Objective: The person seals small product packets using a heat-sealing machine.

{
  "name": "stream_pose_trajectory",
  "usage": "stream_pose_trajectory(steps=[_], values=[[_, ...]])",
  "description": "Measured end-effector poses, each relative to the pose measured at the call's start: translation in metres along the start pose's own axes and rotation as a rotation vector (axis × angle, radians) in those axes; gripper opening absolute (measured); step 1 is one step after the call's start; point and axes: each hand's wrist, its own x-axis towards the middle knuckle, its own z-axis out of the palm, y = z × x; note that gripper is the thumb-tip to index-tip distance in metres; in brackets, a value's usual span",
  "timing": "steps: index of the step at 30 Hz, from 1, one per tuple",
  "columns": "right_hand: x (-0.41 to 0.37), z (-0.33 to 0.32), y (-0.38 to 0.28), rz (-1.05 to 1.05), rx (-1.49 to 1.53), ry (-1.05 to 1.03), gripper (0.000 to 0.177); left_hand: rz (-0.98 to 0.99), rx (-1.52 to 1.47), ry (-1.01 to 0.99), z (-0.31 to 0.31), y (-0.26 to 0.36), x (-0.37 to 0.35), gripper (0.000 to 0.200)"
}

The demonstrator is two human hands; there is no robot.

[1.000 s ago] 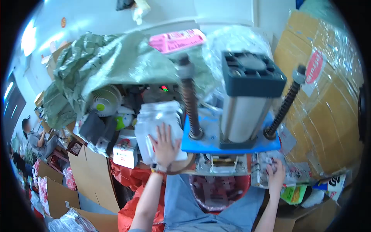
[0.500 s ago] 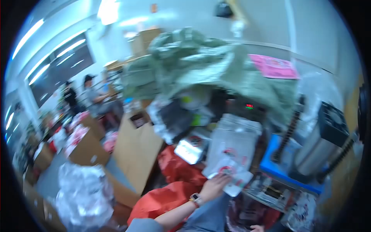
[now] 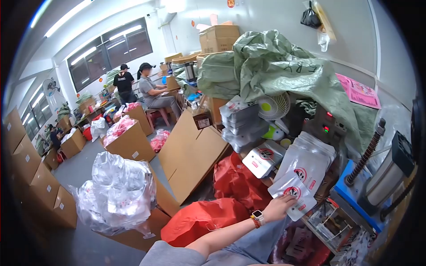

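Note:
My left hand (image 3: 280, 207), with a watch on the wrist, has its fingers closed on a small silver-white pouch (image 3: 306, 206) with a round red-and-black print. The pouch overlaps the lower end of a stack of larger clear-and-silver pouches (image 3: 304, 155). Left of that stack lies another pile of printed pouches (image 3: 262, 162). A red plastic bag (image 3: 235, 181) sits just beyond my forearm. My right hand is out of view.
At right stands a blue-based press machine (image 3: 339, 188) with a spring-wrapped post. A green woven sack (image 3: 288, 71) covers things behind a small fan (image 3: 273, 106). Cardboard boxes (image 3: 131, 142) and a clear bag bundle (image 3: 117, 190) fill the left. Two people (image 3: 153, 88) work farther back.
The view has swung left, so the bench things appear farther right, and the blur is gone. My left hand stays on the small pouch. My right hand has left the bottom edge.

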Motion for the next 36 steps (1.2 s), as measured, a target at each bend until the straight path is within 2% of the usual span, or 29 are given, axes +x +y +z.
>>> stream_pose_trajectory(steps=[3,6,8,9,10,12,13,14,16,17,18,19,20,21,22,25,27,28,30,31,32,33,34,35,36], values=[[-0.004,-0.003,0.022,-0.013,-0.26,0.099,0.036,-0.005,0.004,-0.036,-0.001,-0.003,-0.001,0.059],[-0.015,-0.007,0.046,-0.035,-0.535,0.192,0.035,0.091,0.021,0.003,0.003,-0.013,-0.006,0.059],[-0.068,0.0,0.056,0.447,-0.25,0.522,0.035,0.102,0.034,-0.026,0.007,-0.024,-0.01,0.059],[-0.094,0.014,0.066,0.461,-0.183,0.673,0.038,0.118,0.035,-0.06,0.007,-0.026,-0.007,0.058],[-0.119,0.03,0.075,0.476,-0.112,0.828,0.041,0.133,0.039,0.01,0.002,-0.023,-0.006,0.05],[-0.16,0.061,0.083,0.44,0.064,1.04,0.046,0.008,-0.075,0.027,-0.003,-0.02,-0.011,0.043],[-0.167,0.077,0.088,0.403,-0.147,1.225,0.045,-0.177,-0.106,-0.019,-0.028,0.003,-0.011,0.038],[-0.173,0.088,0.083,0.412,-0.152,1.32,0.045,-0.216,-0.172,0.079,-0.019,0.002,-0.019,0.036],[-0.182,0.108,0.061,0.347,-0.313,1.727,0.039,-0.333,-0.299,0.156,-0.031,0.032,-0.027,0.033],[-0.18,0.12,0.045,0.316,-0.402,1.937,0.036,-0.255,-0.385,0.205,-0.034,0.043,-0.03,0.033],[-0.164,0.123,0.016,0.332,-0.717,2.083,0.028,-0.187,-0.463,0.214,-0.04,0.06,-0.03,0.033],[-0.172,0.123,0.022,0.089,-1.063,2.185,0.02,-0.173,-0.516,0.187,-0.053,0.083,-0.027,0.036],[-0.165,0.126,0.008,0.244,-1.385,2.177,0.02,-0.18,-0.559,0.121,-0.056,0.097,-0.03,0.038],[-0.16,0.122,-0.007,0.429,-1.69,2.1,0.02,-0.115,-0.45,0.079,-0.066,0.113,-0.027,0.042],[-0.16,0.115,-0.008,0.517,-1.737,2.032,0.032,-0.024,-0.37,0.058,-0.067,0.122,-0.024,0.045],[-0.173,0.085,-0.005,0.645,-1.78,1.668,0.028,0.158,-0.22,0.013,-0.067,0.14,-0.017,0.041],[-0.165,0.086,-0.022,0.662,-1.812,1.473,0.03,0.263,-0.243,-0.027,-0.071,0.139,-0.013,0.043],[-0.169,0.09,-0.022,0.587,-1.81,1.441,0.034,0.289,-0.281,-0.056,-0.077,0.14,-0.011,0.043],[-0.17,0.092,-0.028,0.376,-1.675,1.457,0.036,0.307,-0.477,-0.248,-0.083,0.137,-0.008,0.044],[-0.176,0.094,-0.027,0.368,-1.623,1.426,0.042,0.311,-0.571,-0.343,-0.083,0.136,-0.006,0.044],[-0.181,0.091,-0.023,0.443,-1.596,1.472,0.043,0.295,-0.622,-0.383,-0.072,0.136,-0.006,0.033],[-0.188,0.087,-0.017,0.519,-1.565,1.517,0.044,0.153,-0.694,-0.549,-0.057,0.133,-0.008,0.023],[-0.2,0.085,-0.004,0.66,-1.466,1.569,0.059,0.007,-0.762,-0.713,-0.038,0.128,-0.013,0.017],[-0.207,0.083,0.0,0.752,-1.526,1.62,0.069,-0.099,-0.824,-0.711,-0.011,0.121,-0.024,0.02],[-0.212,0.082,0.001,0.845,-1.587,1.672,0.079,-0.297,-0.915,-0.75,0.012,0.121,-0.035,0.02]])
